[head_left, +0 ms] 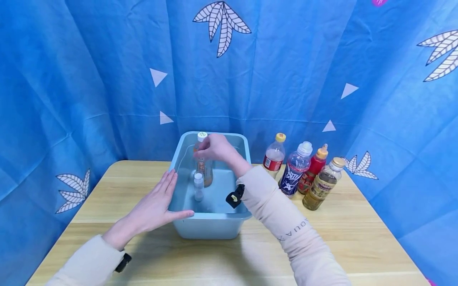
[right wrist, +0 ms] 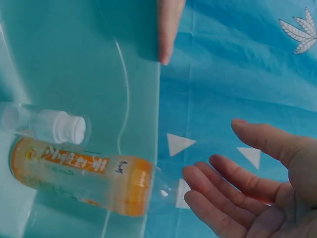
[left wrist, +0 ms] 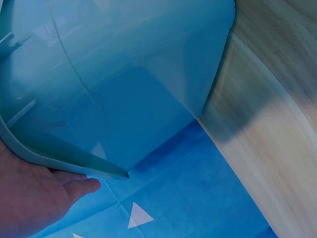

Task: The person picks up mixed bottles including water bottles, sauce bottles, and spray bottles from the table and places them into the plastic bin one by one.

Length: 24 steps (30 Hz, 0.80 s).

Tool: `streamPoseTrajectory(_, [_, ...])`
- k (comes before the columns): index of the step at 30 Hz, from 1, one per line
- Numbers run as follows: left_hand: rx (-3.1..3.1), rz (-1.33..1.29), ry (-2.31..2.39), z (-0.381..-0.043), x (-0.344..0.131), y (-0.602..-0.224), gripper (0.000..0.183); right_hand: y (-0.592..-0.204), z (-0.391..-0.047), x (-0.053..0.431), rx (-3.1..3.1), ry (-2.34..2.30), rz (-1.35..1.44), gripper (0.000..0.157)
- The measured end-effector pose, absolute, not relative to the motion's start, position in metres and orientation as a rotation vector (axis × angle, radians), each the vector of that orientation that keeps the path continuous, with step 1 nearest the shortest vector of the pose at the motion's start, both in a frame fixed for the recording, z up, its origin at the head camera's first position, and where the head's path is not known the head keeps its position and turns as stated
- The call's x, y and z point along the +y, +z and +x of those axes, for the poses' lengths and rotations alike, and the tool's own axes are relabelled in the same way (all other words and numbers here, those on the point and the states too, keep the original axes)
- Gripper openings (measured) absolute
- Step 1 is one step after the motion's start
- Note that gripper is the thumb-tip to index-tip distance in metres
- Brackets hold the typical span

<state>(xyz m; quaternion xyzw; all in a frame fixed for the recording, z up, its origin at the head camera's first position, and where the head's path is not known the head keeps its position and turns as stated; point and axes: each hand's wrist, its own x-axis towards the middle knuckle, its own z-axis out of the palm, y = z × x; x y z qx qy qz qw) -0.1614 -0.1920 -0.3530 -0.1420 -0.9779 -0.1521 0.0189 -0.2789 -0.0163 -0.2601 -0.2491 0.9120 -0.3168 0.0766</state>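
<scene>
A light blue plastic tub [head_left: 209, 229] stands on the wooden table. Inside it, upright, are a tall drink bottle [head_left: 205, 171] with a white cap and an orange label, and a small clear bottle [head_left: 198, 190] with a white cap. My left hand [head_left: 157, 204] rests on the tub's near left corner, fingers straight along the left rim and thumb along the front rim. Over the tub, my right hand [head_left: 218, 147] is beside the tall bottle's neck. In the right wrist view its fingers [right wrist: 247, 173] are relaxed and spread from the thumb, gripping nothing.
To the tub's right stand a bottle with a red label [head_left: 273, 159], a dark blue-labelled bottle [head_left: 295, 171], a red squeeze bottle [head_left: 313, 171] and a bottle of amber liquid [head_left: 322, 186]. A blue patterned curtain [head_left: 286, 59] hangs behind the table [head_left: 143, 254].
</scene>
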Motion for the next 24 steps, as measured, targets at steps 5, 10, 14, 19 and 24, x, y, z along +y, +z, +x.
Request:
streamPoseTrajectory(5, [-3.03,-0.444,-0.474,-0.161,-0.192,-0.354,0.112,-0.253,-0.276,-0.007,2.744,-0.98,-0.778,0.015])
streamPoseTrajectory(10, [-3.026,-0.445,-0.469,-0.161,-0.192,-0.354,0.112,-0.248,-0.273,0.002,2.787,-0.986,-0.77,0.018])
streamPoseTrajectory(14, [-3.025,-0.444,-0.46,-0.161,-0.192,-0.354,0.113,-0.247,-0.271,0.012,2.832,-0.988,-0.767,0.022])
streamPoseTrajectory(19, [-3.025,-0.445,-0.465,-0.161,-0.191,-0.355,0.113,-0.249,-0.27,0.025,2.854,-1.046,-0.761,0.026])
streamPoseTrajectory(24, [-3.025,-0.442,-0.475,-0.16,-0.191,-0.355,0.114,-0.252,-0.27,0.04,2.878,-1.127,-0.758,0.024])
